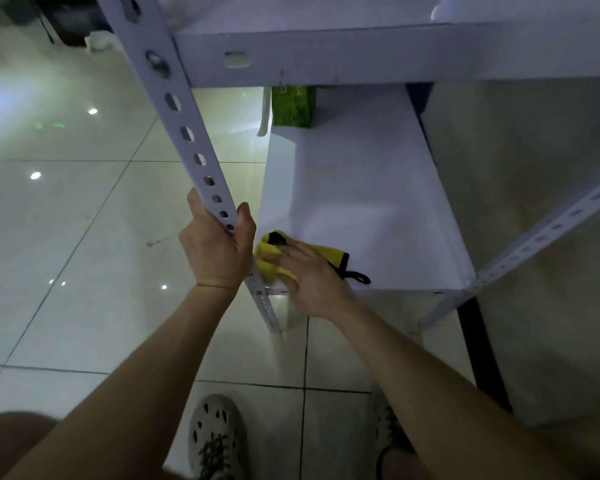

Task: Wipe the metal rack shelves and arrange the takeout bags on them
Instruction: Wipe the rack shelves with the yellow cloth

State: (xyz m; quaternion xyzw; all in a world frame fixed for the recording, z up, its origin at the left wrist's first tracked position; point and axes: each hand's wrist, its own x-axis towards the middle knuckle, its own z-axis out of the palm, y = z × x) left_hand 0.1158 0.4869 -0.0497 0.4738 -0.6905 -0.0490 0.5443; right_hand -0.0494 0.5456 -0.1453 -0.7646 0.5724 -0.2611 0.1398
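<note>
Wiping lower white metal shelf (357, 188), near-left corner.
Right hand (307, 275) presses yellow black-edged cloth (269, 252) flat, fingers spread, not clenched. Left hand (215, 247) clenches perforated white upright (187, 133), likely steadying the rack. Green bag (293, 105) sits at shelf's rear.

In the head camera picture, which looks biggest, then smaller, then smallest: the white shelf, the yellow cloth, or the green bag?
1. White shelf, biggest by far.
2. and 3. Yellow cloth and green bag look about alike. The hand and the upper shelf hide parts of them, and the bag sits farther away, so I won't rank them.
</note>
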